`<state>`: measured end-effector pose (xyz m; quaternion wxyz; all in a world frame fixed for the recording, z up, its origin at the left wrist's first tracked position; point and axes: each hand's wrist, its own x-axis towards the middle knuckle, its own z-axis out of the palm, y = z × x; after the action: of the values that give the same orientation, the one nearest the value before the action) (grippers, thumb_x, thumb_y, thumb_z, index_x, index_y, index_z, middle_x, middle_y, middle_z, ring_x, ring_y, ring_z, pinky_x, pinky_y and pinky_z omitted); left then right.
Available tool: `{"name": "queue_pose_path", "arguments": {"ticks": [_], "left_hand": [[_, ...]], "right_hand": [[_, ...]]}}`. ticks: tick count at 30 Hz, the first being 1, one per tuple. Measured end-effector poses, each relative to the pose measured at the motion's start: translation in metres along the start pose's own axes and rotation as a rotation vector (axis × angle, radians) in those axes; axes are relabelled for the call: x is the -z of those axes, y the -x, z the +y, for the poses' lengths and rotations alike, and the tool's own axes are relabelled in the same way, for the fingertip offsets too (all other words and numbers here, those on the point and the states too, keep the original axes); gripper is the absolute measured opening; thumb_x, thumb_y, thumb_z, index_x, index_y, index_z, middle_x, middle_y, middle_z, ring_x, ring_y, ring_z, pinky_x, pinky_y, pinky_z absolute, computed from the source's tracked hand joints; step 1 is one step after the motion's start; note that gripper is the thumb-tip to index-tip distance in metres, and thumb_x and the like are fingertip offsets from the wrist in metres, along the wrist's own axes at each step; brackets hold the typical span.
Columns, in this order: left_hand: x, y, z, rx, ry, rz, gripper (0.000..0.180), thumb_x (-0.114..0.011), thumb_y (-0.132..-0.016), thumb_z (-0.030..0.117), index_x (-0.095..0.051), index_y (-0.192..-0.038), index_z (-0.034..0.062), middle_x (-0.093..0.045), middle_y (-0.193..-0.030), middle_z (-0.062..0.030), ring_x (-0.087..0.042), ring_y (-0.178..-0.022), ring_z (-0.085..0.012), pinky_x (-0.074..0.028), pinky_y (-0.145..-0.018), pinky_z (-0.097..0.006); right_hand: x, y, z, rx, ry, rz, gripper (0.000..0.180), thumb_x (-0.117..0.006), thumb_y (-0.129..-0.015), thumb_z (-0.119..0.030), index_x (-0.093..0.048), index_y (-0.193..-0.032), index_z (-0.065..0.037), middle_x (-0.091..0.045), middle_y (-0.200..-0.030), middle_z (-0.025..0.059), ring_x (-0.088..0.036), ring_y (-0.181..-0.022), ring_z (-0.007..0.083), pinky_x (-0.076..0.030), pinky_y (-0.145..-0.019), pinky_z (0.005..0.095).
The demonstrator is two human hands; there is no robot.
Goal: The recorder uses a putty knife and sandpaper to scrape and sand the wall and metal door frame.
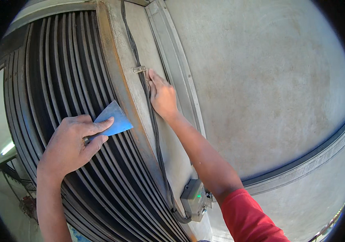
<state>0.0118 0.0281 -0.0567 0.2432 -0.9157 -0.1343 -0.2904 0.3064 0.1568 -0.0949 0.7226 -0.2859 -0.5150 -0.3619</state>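
Note:
My left hand is closed on a flat, blue scraper that flares toward its free edge. The thumb presses along its face, and the palm hides any handle. It is held in front of the dark slatted panel, beside the panel's rusty frame. Higher up, my right hand reaches to the pale wall strip, its fingers drawn together right beside a black cable. The fingertips are just below a small metal clip on that cable. Something thin and brownish shows at the fingertips, too small to make out.
The cable runs down the strip to a grey box with a green light. A raised vertical trim borders a large, stained grey panel on the right. At the far left are a lit lamp and a dark railing.

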Motion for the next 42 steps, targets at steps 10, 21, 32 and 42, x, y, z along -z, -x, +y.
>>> {"name": "queue_pose_path", "arguments": {"ticks": [10,21,32,42], "left_hand": [[0.003,0.010,-0.003,0.030,-0.016,-0.062,0.039,-0.069,-0.083,0.010,-0.069,-0.122,0.0062,-0.054,-0.068,-0.0135,-0.051,-0.056,-0.0233,-0.043,-0.058,-0.035],[0.001,0.007,-0.007,-0.001,-0.013,-0.079,0.044,-0.072,-0.081,0.008,-0.068,-0.125,0.0128,-0.053,-0.065,-0.0094,-0.049,-0.055,-0.0176,-0.040,-0.054,-0.032],[-0.007,0.001,0.001,-0.014,-0.045,-0.034,0.050,-0.075,-0.077,0.007,-0.068,-0.126,0.0115,-0.052,-0.072,-0.0091,-0.048,-0.059,-0.0179,-0.041,-0.056,-0.032],[0.001,-0.018,-0.001,-0.024,-0.649,0.083,0.054,-0.066,-0.086,0.008,-0.058,-0.138,0.0218,-0.060,-0.095,-0.0128,-0.063,-0.083,-0.0249,-0.054,-0.075,-0.037]], "right_hand": [[0.012,0.045,-0.021,-0.094,-0.194,-0.412,0.071,-0.010,-0.104,-0.051,-0.018,-0.156,-0.003,-0.011,-0.163,0.0208,-0.003,-0.151,0.0363,-0.004,-0.123,0.0416],[-0.005,-0.017,0.004,-0.074,-0.198,-0.329,0.068,-0.010,-0.105,-0.045,-0.025,-0.154,0.000,-0.020,-0.161,0.0215,-0.016,-0.150,0.0334,-0.010,-0.123,0.0401],[0.009,-0.014,0.011,-0.166,-0.163,-0.353,0.071,-0.006,-0.104,-0.050,-0.022,-0.155,-0.002,-0.016,-0.162,0.0203,-0.008,-0.152,0.0311,-0.005,-0.123,0.0410],[0.031,0.094,-0.028,-0.077,-0.201,-0.359,0.071,-0.016,-0.105,-0.050,-0.023,-0.154,0.002,-0.015,-0.162,0.0231,-0.011,-0.151,0.0359,-0.008,-0.122,0.0449]]}}
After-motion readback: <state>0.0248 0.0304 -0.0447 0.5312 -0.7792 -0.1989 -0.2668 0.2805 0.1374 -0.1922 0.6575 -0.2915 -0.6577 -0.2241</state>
